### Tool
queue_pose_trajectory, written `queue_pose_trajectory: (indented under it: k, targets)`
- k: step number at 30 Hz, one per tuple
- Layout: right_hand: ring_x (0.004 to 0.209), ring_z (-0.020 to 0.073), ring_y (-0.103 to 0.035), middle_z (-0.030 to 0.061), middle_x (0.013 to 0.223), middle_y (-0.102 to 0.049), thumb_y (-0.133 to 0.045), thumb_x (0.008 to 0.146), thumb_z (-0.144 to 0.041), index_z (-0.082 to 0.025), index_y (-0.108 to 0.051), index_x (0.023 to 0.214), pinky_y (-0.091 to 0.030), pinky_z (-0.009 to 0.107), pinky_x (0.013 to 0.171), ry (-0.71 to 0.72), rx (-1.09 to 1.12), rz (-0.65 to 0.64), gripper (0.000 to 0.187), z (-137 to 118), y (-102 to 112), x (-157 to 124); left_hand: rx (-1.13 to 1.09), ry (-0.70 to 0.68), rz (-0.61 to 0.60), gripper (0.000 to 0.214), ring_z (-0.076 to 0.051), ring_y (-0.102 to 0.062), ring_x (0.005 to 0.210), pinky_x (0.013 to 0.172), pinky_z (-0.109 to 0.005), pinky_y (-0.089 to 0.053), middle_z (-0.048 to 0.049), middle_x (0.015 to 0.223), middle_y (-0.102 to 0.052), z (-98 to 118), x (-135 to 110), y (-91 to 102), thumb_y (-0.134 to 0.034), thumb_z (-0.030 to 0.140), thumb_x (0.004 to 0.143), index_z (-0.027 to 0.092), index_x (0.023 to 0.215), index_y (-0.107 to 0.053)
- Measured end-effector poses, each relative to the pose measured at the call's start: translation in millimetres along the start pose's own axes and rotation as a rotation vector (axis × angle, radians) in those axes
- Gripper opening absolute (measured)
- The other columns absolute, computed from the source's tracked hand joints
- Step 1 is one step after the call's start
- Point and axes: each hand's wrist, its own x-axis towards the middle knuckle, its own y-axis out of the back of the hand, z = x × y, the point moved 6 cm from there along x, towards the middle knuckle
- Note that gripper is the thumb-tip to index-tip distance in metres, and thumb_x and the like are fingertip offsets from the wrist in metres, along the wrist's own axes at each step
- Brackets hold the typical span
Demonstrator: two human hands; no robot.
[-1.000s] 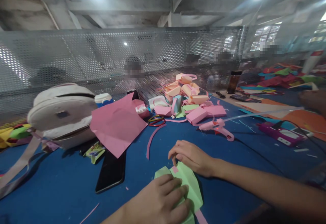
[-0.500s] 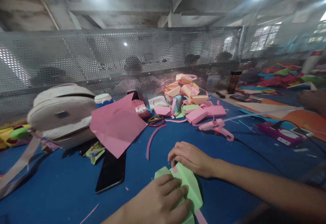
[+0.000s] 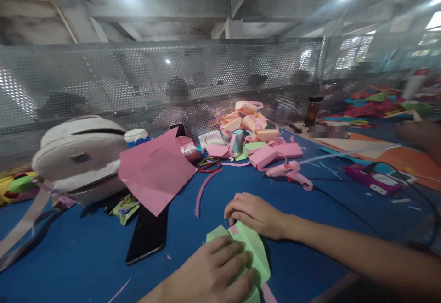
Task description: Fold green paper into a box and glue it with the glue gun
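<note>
A folded light-green paper piece (image 3: 254, 250) with a pink strip lies on the blue table (image 3: 79, 257) near the front edge. My left hand (image 3: 217, 273) lies on its near side, fingers curled down over the paper. My right hand (image 3: 253, 213) rests at its far edge, fingers bent and pressing where a small pink tab shows. Both hands hold the paper down against the table.
A black phone (image 3: 146, 236) and a pink sheet (image 3: 155, 170) lie to the left, beside a white bag (image 3: 79, 156). A pile of pink paper boxes (image 3: 251, 131) and a pink glue gun (image 3: 289, 172) sit behind. Another person's hand (image 3: 418, 133) shows far right, with a perforated metal screen (image 3: 103, 78) behind.
The view has shifted slightly; my hands stay on the green paper with hardly any movement.
</note>
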Motion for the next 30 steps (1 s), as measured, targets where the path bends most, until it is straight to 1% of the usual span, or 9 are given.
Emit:
queue_pose_trajectory:
  k: [4,10,15,17,21,23,25,28,30]
  targets:
    - [0.09,0.0201,-0.057,0.0034,0.091,-0.071,-0.039,0.103,-0.024,-0.019,-0.061,0.102,-0.041,0.033,0.085,-0.015,0.0,0.024,0.023,-0.5,1.8,-0.3,-0.006,0.001,0.009,0.037,-0.023,-0.068,0.097,0.088,-0.037,-0.053,-0.0108,0.103,-0.074,-0.7,2.8,5.2,-0.028,0.018,0.103,0.01,0.105,-0.064]
    - [0.089,0.0183,-0.059,0.0029,0.093,-0.07,-0.05,0.097,-0.015,-0.018,-0.062,0.1,-0.042,0.031,0.086,-0.037,0.063,0.138,0.013,1.8,4.3,-1.7,0.005,0.022,0.007,0.033,-0.02,-0.068,0.09,0.097,-0.038,-0.048,-0.0061,0.089,-0.073,-2.2,7.6,9.2,-0.033,0.021,0.103,0.012,0.112,-0.063]
    - [0.089,0.0173,-0.056,0.0021,0.094,-0.064,-0.051,0.089,-0.003,-0.019,-0.063,0.096,-0.041,0.031,0.087,-0.073,0.121,0.264,0.02,3.3,12.4,-2.9,0.047,0.04,-0.07,0.029,-0.02,-0.066,0.1,0.108,-0.039,-0.041,-0.005,0.095,-0.074,-5.2,7.9,9.1,-0.039,0.023,0.101,0.015,0.119,-0.062]
    - [0.089,0.0168,-0.055,0.002,0.094,-0.061,-0.05,0.085,0.002,-0.019,-0.063,0.095,-0.043,0.029,0.082,-0.096,0.17,0.307,0.027,5.1,16.2,-3.2,0.051,0.046,-0.111,0.033,-0.022,-0.066,0.102,0.109,-0.042,-0.041,-0.0067,0.099,-0.074,-8.3,4.9,7.3,-0.039,0.029,0.102,0.015,0.121,-0.061]
    - [0.081,0.0138,-0.053,0.0015,0.093,-0.054,-0.048,0.079,0.006,-0.018,-0.063,0.097,-0.044,0.024,0.073,-0.138,0.285,0.343,0.034,13.2,17.8,-3.5,0.032,0.108,-0.142,0.056,-0.026,-0.063,0.112,0.112,-0.048,-0.038,-0.0117,0.116,-0.07,-17.8,-6.8,3.8,-0.038,0.057,0.098,0.015,0.131,-0.054]
    - [0.076,0.0125,-0.051,0.0008,0.092,-0.052,-0.048,0.078,0.006,-0.018,-0.063,0.098,-0.043,0.023,0.068,-0.163,0.311,0.348,0.035,18.7,16.2,-3.7,0.022,0.187,-0.13,0.061,-0.028,-0.059,0.12,0.113,-0.049,-0.037,-0.0124,0.125,-0.066,-23.0,-13.2,3.0,-0.046,0.06,0.093,0.017,0.138,-0.049]
    - [0.073,0.0115,-0.05,0.0,0.09,-0.05,-0.047,0.076,0.007,-0.017,-0.063,0.098,-0.041,0.022,0.064,-0.183,0.325,0.347,0.036,23.4,13.6,-3.9,-0.009,0.313,-0.088,0.065,-0.03,-0.055,0.126,0.114,-0.051,-0.035,-0.0129,0.132,-0.062,-28.1,-19.5,3.1,-0.055,0.057,0.09,0.021,0.143,-0.042]
    - [0.07,0.0105,-0.048,-0.0005,0.091,-0.05,-0.048,0.075,0.007,-0.017,-0.062,0.1,-0.039,0.021,0.062,-0.211,0.352,0.333,0.038,28.3,9.7,-3.8,-0.141,0.589,0.02,0.075,-0.035,-0.049,0.131,0.11,-0.055,-0.039,-0.0163,0.141,-0.052,-36.8,-32.8,0.1,-0.067,0.051,0.084,0.026,0.147,-0.034]
    - [0.07,0.0103,-0.049,-0.0004,0.092,-0.051,-0.049,0.075,0.006,-0.017,-0.061,0.103,-0.04,0.022,0.062,-0.225,0.37,0.332,0.038,30.7,8.6,-3.9,-0.25,0.776,0.081,0.09,-0.039,-0.042,0.136,0.107,-0.058,-0.041,-0.0192,0.148,-0.041,-42.4,-45.2,-7.2,-0.076,0.045,0.077,0.028,0.15,-0.027]
